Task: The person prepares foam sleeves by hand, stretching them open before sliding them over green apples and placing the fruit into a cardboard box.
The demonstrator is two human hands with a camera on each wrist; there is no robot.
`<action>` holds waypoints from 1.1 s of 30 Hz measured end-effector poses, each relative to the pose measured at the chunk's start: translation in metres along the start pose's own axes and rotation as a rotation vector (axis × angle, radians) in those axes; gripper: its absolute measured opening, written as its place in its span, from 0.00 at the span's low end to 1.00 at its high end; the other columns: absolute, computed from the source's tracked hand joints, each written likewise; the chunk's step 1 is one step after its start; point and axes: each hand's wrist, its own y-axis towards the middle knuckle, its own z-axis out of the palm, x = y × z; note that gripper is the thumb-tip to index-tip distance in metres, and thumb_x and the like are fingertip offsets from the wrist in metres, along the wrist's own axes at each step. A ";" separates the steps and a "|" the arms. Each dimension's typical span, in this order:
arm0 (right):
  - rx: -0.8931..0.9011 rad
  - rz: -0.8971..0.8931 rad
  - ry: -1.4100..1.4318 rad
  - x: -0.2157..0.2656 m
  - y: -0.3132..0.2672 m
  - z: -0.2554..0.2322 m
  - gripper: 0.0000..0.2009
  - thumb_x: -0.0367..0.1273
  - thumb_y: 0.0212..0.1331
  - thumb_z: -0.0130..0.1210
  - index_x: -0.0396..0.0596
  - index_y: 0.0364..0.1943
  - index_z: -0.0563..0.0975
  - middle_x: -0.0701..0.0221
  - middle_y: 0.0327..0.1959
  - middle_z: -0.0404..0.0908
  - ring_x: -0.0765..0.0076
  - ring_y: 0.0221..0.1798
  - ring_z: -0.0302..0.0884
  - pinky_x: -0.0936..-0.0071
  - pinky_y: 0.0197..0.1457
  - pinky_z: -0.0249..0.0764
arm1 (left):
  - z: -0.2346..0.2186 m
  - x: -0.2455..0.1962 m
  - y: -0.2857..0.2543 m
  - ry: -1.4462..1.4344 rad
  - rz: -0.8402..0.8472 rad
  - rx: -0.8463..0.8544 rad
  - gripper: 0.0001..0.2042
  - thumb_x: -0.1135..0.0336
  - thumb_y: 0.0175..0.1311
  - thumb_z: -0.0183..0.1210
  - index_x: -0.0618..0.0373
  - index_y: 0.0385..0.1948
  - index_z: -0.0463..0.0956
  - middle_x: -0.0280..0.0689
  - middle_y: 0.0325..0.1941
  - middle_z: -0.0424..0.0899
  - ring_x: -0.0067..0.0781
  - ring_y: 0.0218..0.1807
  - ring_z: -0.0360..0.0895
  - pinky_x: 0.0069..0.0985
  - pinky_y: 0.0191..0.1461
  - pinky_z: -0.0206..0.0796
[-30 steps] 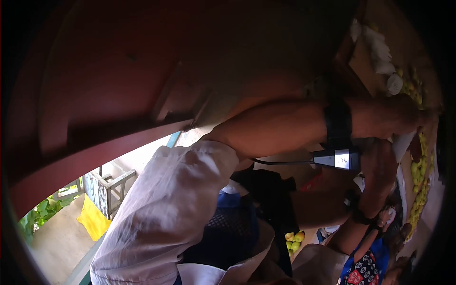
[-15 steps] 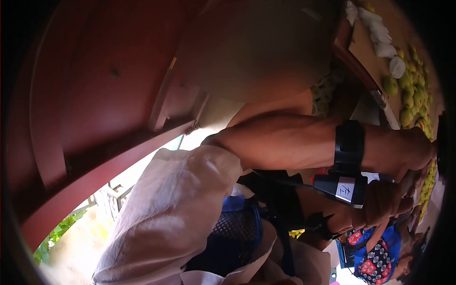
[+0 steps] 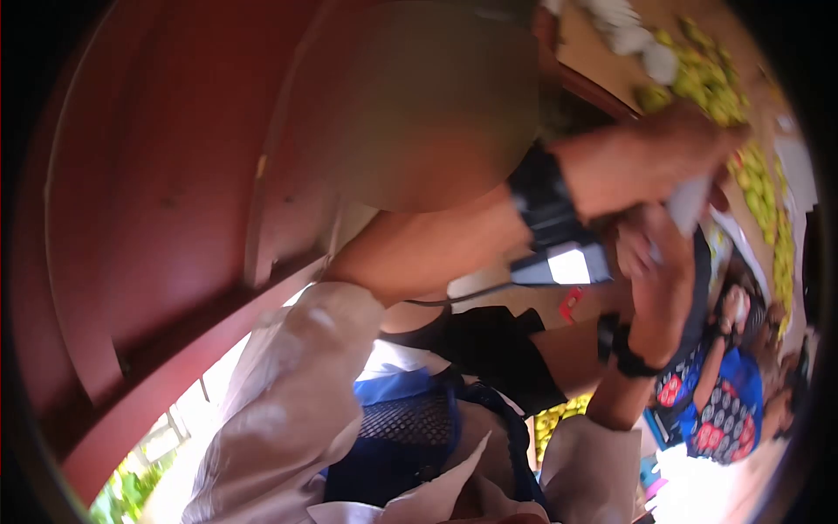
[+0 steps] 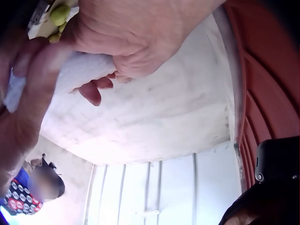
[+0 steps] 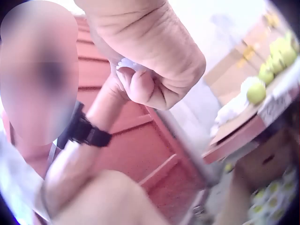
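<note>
Both my hands are close together in front of me on a white foam fruit sleeve (image 3: 690, 201). My left hand (image 3: 668, 157) grips its upper part in the head view, and my right hand (image 3: 650, 244) holds it just below. In the left wrist view the foam sleeve (image 4: 84, 70) runs between the left hand (image 4: 131, 35) and the right hand's fingers (image 4: 37, 89). Only a bit of foam (image 5: 129, 63) shows beside the curled right hand (image 5: 150, 56) in the right wrist view. I cannot tell whether a fruit is inside.
Yellow-green fruit (image 5: 281, 58) lies along a table (image 5: 234, 145), beside white foam sleeves (image 5: 232, 108). A cardboard box (image 5: 255, 178) below holds sleeved fruit. A red metal door (image 3: 183, 175) stands close on one side. Another person in a patterned apron (image 3: 729, 410) is nearby.
The head view has shifted. My left forearm has swung up in the picture, and the white foam sleeve, mostly hidden half a second ago, shows again between the hands.
</note>
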 end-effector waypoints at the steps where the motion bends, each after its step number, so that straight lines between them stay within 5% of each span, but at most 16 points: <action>1: -0.139 -0.058 -0.288 -0.004 0.010 -0.008 0.08 0.36 0.68 0.58 0.48 0.40 0.74 0.83 0.23 0.65 0.86 0.20 0.57 0.82 0.21 0.50 | -0.003 0.007 0.008 0.019 0.046 -0.002 0.18 0.56 0.73 0.57 0.66 0.32 0.74 0.44 0.23 0.79 0.43 0.20 0.83 0.38 0.18 0.71; 3: -0.307 -0.119 -0.716 -0.005 0.026 -0.014 0.11 0.39 0.63 0.62 0.47 0.35 0.77 0.84 0.20 0.67 0.88 0.21 0.61 0.83 0.22 0.55 | -0.007 0.014 0.025 -0.096 -0.036 -0.097 0.18 0.55 0.73 0.58 0.62 0.31 0.74 0.44 0.24 0.80 0.43 0.22 0.84 0.35 0.22 0.73; 4: -0.344 -0.294 -0.704 0.004 0.024 0.009 0.12 0.39 0.61 0.64 0.43 0.34 0.78 0.82 0.21 0.72 0.87 0.22 0.66 0.81 0.24 0.61 | -0.008 0.010 0.020 -0.090 0.011 -0.114 0.18 0.54 0.72 0.60 0.62 0.31 0.74 0.43 0.25 0.80 0.43 0.24 0.84 0.33 0.24 0.74; 6: -0.320 -0.366 -0.848 -0.005 0.050 -0.020 0.16 0.40 0.58 0.65 0.39 0.38 0.81 0.76 0.27 0.80 0.82 0.30 0.73 0.76 0.33 0.70 | -0.023 0.017 0.028 -0.179 0.087 -0.007 0.13 0.59 0.69 0.63 0.62 0.35 0.76 0.40 0.28 0.82 0.41 0.29 0.85 0.33 0.28 0.76; 8: -0.399 -0.469 -0.885 -0.008 0.063 -0.019 0.19 0.42 0.56 0.66 0.39 0.41 0.82 0.72 0.29 0.82 0.78 0.35 0.76 0.73 0.39 0.73 | -0.022 0.003 0.025 -0.072 0.025 0.002 0.26 0.46 0.69 0.61 0.62 0.51 0.72 0.42 0.41 0.82 0.32 0.44 0.79 0.29 0.44 0.74; 10: -0.378 -0.381 -0.948 0.001 0.067 -0.018 0.23 0.46 0.55 0.65 0.39 0.43 0.82 0.67 0.31 0.85 0.73 0.38 0.80 0.70 0.44 0.75 | -0.026 -0.001 0.022 0.020 0.121 0.161 0.39 0.35 0.65 0.61 0.64 0.61 0.67 0.48 0.48 0.81 0.32 0.52 0.77 0.29 0.51 0.75; 11: -0.387 -0.317 -0.999 0.010 0.064 -0.015 0.26 0.48 0.50 0.61 0.41 0.46 0.81 0.47 0.37 0.85 0.37 0.47 0.82 0.58 0.53 0.76 | -0.026 0.003 0.028 0.004 0.165 0.109 0.41 0.37 0.66 0.61 0.66 0.65 0.62 0.53 0.54 0.78 0.37 0.54 0.77 0.29 0.53 0.75; 12: -0.356 -0.376 -1.086 0.011 0.069 -0.022 0.26 0.47 0.55 0.61 0.40 0.50 0.80 0.54 0.36 0.86 0.50 0.40 0.86 0.64 0.42 0.78 | -0.016 0.000 0.023 -0.022 0.170 0.055 0.43 0.38 0.66 0.62 0.67 0.68 0.59 0.55 0.57 0.76 0.39 0.56 0.76 0.30 0.54 0.75; 14: -0.310 -0.421 -1.047 0.017 0.072 -0.027 0.23 0.46 0.57 0.62 0.40 0.45 0.81 0.65 0.33 0.84 0.71 0.35 0.81 0.72 0.38 0.73 | -0.026 0.009 0.031 0.017 0.266 0.134 0.37 0.41 0.66 0.64 0.66 0.62 0.66 0.49 0.53 0.79 0.34 0.54 0.78 0.28 0.53 0.75; 17: -0.311 -0.411 -0.820 0.026 0.066 -0.014 0.17 0.32 0.59 0.61 0.38 0.50 0.78 0.63 0.37 0.85 0.64 0.43 0.82 0.68 0.50 0.77 | -0.030 0.007 0.034 0.145 0.299 0.153 0.25 0.49 0.68 0.66 0.62 0.53 0.73 0.40 0.46 0.81 0.29 0.49 0.80 0.28 0.50 0.76; 21: -0.264 -0.552 -0.934 0.028 0.069 -0.027 0.20 0.32 0.53 0.65 0.40 0.51 0.78 0.60 0.44 0.85 0.55 0.51 0.82 0.65 0.56 0.76 | -0.021 0.013 0.024 0.330 0.275 0.190 0.12 0.62 0.69 0.65 0.58 0.46 0.76 0.36 0.39 0.82 0.27 0.42 0.82 0.28 0.43 0.77; 27: -0.013 -0.784 -1.035 0.025 0.067 -0.045 0.27 0.31 0.51 0.69 0.39 0.57 0.74 0.61 0.43 0.84 0.57 0.48 0.80 0.62 0.55 0.76 | -0.024 0.014 0.033 0.133 0.197 0.129 0.09 0.70 0.69 0.61 0.62 0.46 0.75 0.40 0.41 0.83 0.34 0.42 0.83 0.32 0.47 0.79; 29: -0.018 -0.649 -0.976 0.027 0.061 -0.047 0.28 0.31 0.53 0.70 0.39 0.58 0.72 0.64 0.42 0.83 0.64 0.43 0.80 0.67 0.49 0.78 | -0.025 0.007 0.035 0.028 0.228 0.100 0.09 0.74 0.68 0.60 0.64 0.47 0.73 0.42 0.40 0.81 0.37 0.44 0.82 0.37 0.51 0.80; 31: -0.044 -0.229 -0.838 0.035 0.048 -0.050 0.26 0.32 0.57 0.69 0.39 0.58 0.72 0.67 0.40 0.83 0.71 0.38 0.79 0.73 0.42 0.78 | -0.036 -0.002 0.037 -0.009 0.217 0.072 0.10 0.75 0.68 0.60 0.63 0.47 0.72 0.41 0.40 0.81 0.38 0.44 0.82 0.38 0.54 0.79; 33: -0.073 -0.272 -0.761 0.038 0.045 -0.061 0.22 0.33 0.60 0.68 0.40 0.55 0.73 0.70 0.38 0.82 0.76 0.35 0.78 0.77 0.37 0.76 | -0.050 -0.011 0.046 -0.063 0.259 0.078 0.11 0.75 0.67 0.60 0.62 0.47 0.71 0.40 0.40 0.79 0.39 0.44 0.80 0.39 0.58 0.77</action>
